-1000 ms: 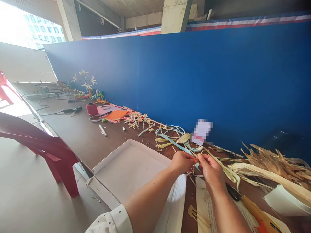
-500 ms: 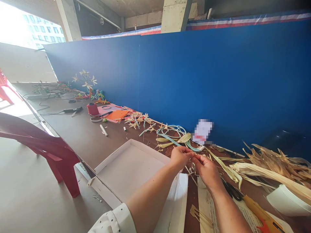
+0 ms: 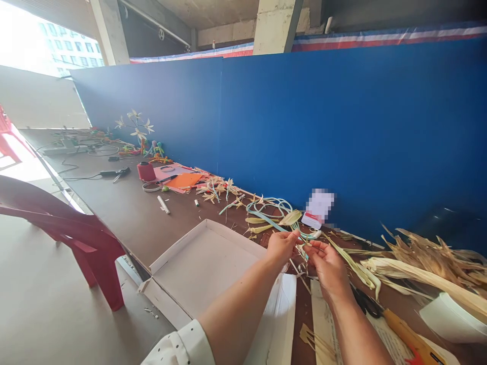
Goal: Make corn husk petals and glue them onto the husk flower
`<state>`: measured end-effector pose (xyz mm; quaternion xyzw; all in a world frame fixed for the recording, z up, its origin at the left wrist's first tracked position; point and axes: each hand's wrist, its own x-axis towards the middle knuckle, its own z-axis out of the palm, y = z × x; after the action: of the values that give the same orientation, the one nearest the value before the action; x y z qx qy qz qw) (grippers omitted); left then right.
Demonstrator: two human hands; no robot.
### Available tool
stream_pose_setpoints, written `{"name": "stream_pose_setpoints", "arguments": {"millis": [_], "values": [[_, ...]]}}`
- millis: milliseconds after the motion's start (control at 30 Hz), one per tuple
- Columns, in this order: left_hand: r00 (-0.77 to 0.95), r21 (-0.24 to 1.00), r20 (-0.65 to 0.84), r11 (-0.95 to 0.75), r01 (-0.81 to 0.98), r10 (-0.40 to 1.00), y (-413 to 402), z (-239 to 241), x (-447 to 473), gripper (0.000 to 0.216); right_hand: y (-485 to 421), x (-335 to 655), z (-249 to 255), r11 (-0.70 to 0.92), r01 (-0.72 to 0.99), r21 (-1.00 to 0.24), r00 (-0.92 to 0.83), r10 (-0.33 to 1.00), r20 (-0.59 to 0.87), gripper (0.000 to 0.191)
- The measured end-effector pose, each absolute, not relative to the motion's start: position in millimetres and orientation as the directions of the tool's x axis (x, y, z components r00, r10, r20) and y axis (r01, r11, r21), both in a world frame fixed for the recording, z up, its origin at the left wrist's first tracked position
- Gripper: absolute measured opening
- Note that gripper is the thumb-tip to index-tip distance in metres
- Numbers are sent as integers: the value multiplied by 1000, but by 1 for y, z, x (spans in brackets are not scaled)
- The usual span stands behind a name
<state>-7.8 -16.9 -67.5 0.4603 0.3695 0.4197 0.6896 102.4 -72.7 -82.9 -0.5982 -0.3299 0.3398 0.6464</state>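
Observation:
My left hand (image 3: 282, 247) is closed in a pinch above the box lid's right corner. Close beside it, the fingertips of my right hand (image 3: 323, 261) are pinched too, with a small gap between the hands. Something thin and pale shows at the fingertips, too small to name. Just beyond the hands lie pale green husk pieces (image 3: 291, 218) and a coiled light-blue tube or cord (image 3: 279, 204). Long pale husk strips (image 3: 353, 261) spread out to the right of my right hand. Below them, black-handled scissors (image 3: 367, 302) lie partly hidden by my right forearm.
A white open box lid (image 3: 201, 268) lies left of my arms. A dried husk pile (image 3: 429, 253) and a white bowl (image 3: 452, 317) are at right. Left stand a red thread spool (image 3: 146, 172) and a red chair (image 3: 87, 243). A blue partition (image 3: 323, 126) borders the table.
My hands have moved slightly apart at the fingertips, and the right wrist has turned a little. The camera view has shifted slightly.

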Motion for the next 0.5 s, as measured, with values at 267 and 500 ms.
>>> {"name": "stream_pose_setpoints", "arguments": {"millis": [267,500], "values": [[522,910,-116,301,-285,845,-22,-65,-10,38,-74,103,-80,68,-136,-988,574,818,-23,51],[530,862,-113,348,-368,841,-19,-68,-10,47,-76,100,-75,54,-181,-982,523,851,-50,47]]}}
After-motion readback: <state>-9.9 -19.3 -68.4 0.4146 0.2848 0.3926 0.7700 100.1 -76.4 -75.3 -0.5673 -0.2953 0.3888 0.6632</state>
